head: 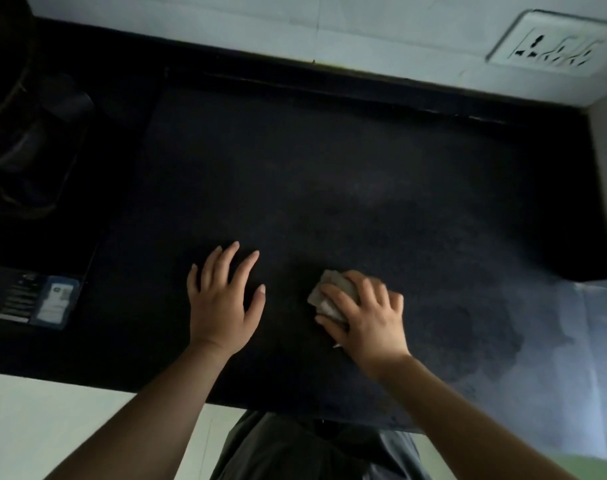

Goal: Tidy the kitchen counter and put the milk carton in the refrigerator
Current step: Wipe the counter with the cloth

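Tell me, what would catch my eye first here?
Two bare hands on a dark counter: the left hand lies flat with fingers spread, and the right hand presses a small grey cloth beside it. A white wall socket sits at top right.

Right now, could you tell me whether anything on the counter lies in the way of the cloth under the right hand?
Nothing visible does. The right hand presses the cloth flat on the dark counter, bare ahead and to its right. Only the left hand rests flat beside it, apart from the cloth. No milk carton is in view.
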`<state>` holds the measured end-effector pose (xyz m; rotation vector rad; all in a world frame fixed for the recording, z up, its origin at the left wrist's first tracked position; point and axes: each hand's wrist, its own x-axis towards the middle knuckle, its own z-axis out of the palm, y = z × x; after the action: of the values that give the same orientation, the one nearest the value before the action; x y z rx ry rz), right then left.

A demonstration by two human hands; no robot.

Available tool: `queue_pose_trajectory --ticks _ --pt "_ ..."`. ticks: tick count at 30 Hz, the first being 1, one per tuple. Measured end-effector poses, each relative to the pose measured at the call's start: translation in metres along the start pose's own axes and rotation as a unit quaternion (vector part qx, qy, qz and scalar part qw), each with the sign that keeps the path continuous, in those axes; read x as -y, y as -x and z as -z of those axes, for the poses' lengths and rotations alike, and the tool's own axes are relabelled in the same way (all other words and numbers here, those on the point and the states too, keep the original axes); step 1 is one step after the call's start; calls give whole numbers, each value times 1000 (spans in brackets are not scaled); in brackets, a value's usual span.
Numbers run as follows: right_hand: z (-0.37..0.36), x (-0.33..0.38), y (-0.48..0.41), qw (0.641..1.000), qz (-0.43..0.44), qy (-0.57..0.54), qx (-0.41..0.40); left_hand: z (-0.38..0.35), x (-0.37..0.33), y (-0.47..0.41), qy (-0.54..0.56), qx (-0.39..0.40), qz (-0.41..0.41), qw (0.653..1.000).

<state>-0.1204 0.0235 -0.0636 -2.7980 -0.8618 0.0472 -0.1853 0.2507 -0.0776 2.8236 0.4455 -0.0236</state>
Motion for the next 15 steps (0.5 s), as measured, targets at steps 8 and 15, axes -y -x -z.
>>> queue_pose_trajectory --ticks 8,15 --pt "0 9 -53 983 -179 -23 -15 1 -2 0 8 -7 0 1000" --pt "3 2 34 999 -47 9 8 12 -9 5 49 12 -15 999"
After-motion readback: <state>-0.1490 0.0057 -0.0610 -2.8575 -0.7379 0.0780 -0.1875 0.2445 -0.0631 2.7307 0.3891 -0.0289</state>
